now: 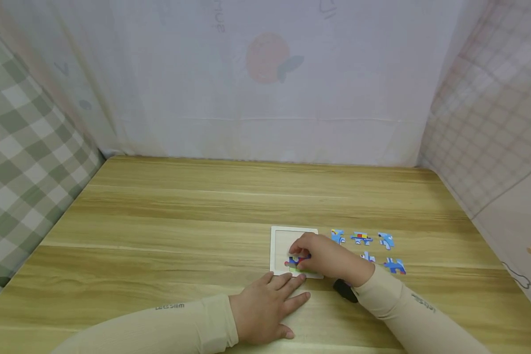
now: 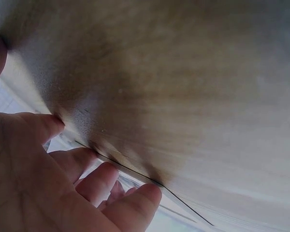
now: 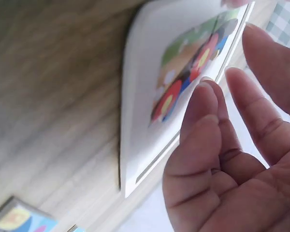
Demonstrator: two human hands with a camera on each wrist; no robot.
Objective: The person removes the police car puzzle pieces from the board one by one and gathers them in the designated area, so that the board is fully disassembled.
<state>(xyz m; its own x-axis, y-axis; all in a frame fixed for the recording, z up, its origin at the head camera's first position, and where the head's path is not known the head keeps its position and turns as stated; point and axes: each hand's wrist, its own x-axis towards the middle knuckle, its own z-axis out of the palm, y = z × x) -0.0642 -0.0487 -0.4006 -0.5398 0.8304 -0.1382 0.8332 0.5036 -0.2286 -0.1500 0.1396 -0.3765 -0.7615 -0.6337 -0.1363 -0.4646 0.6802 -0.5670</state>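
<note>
A white-framed puzzle tray point(image 1: 272, 250) lies on the wooden table. Joined puzzle pieces point(image 1: 293, 262) with red wheels and a green strip fill its near part, partly covered by my right hand point(image 1: 329, 255). That hand hovers with curved fingers over them; in the right wrist view, a gap shows between its fingers point(image 3: 195, 159) and no piece is visible among them. My left hand point(image 1: 270, 307) lies spread flat on the table, its fingertips at the tray's near edge. The left wrist view shows those fingers point(image 2: 135, 205) along that edge.
Several loose blue puzzle pieces lie right of the tray, among them one with coloured blocks point(image 1: 362, 238) and one farther right point(image 1: 396, 266). A black object point(image 1: 346, 290) sits at the right wrist. Cloth hangs behind the table and at both sides.
</note>
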